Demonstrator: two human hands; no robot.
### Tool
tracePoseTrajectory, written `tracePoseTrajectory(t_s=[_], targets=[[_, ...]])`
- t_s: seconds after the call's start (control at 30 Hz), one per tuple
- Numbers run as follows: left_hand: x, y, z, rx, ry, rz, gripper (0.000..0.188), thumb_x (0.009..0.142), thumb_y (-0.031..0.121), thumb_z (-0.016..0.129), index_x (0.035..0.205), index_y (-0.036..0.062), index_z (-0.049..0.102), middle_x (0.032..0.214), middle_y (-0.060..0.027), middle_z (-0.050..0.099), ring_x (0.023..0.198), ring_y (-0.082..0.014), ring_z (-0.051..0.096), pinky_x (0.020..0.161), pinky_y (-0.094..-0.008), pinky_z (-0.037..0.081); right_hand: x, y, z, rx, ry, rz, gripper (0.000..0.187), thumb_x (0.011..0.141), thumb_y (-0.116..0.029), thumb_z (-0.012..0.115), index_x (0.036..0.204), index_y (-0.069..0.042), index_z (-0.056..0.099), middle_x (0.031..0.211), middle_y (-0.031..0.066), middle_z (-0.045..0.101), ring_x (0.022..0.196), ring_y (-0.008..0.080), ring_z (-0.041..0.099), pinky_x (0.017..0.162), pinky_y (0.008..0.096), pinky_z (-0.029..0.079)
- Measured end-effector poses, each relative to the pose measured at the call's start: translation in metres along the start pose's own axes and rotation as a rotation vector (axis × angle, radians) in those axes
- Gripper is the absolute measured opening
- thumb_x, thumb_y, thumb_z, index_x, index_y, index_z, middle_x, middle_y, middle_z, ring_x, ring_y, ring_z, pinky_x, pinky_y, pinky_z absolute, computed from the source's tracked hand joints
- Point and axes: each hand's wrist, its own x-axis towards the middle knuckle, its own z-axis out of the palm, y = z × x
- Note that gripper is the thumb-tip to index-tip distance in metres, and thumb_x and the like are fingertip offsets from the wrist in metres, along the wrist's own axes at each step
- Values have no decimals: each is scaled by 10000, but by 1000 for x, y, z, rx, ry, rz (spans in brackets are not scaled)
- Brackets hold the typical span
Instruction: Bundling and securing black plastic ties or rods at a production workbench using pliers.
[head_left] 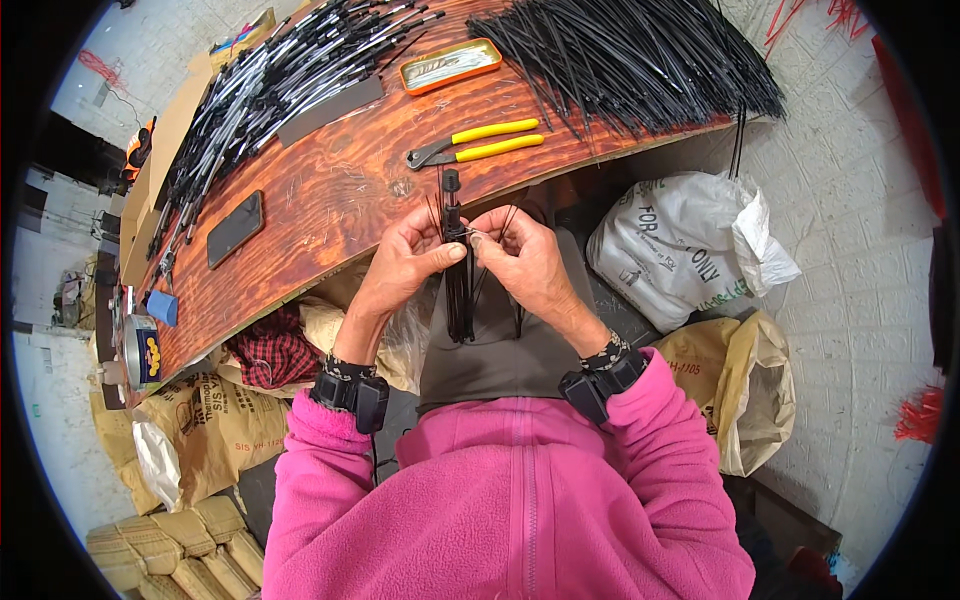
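Note:
Upright above my lap is what looks like a folded black umbrella frame [458, 290], a narrow bundle of thin rods with a dark knob on top. My left hand [412, 252] is closed round its upper part, thumb pressed against the front. Close beside it, my right hand [527, 262] pinches at the bundle just below the knob. Thin black ribs stick out above and below the right fingers; the exact pinch point is too small to make out. On the table beyond lie pliers with yellow handles [495, 148] and an orange-rimmed tin [452, 66] of thin silvery pieces.
Silver-and-black rods [290, 85] pile up at the table's left, and black ribs [630, 65] at its far right. A phone [236, 228] lies nearer. To the right stand a white sack [675, 245] and a brown paper bag [755, 390]. The wooden table [330, 190] has a curved near edge.

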Motion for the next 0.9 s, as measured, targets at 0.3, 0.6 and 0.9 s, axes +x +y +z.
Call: tracePoseTrajectory(t_s=[0.3,0.6,0.9], targets=[[-4,-2,-1,-1,-16,4,409,810,81,781,1156,31,569,1055,-6,613,978,-94,582,906,-269,467,-2,0,-4,219,-108,114,128,916,-58,648,1011,5,590,911,16,625,747,57,591,668,199,504],[-9,-4,-5,6,-15,30,389,815,89,777,1143,21,578,1035,-15,617,956,-103,594,895,-273,478,-6,14,-5,86,-141,107,131,919,-113,670,955,-8,599,891,18,631,772,64,589,718,217,498],[-11,3,-10,35,-71,-26,331,830,109,760,1111,14,613,1001,-26,645,907,-109,618,867,-280,498,0,19,-10,193,-302,183,163,916,-168,693,889,-24,621,853,14,633,779,66,579,720,227,483]])
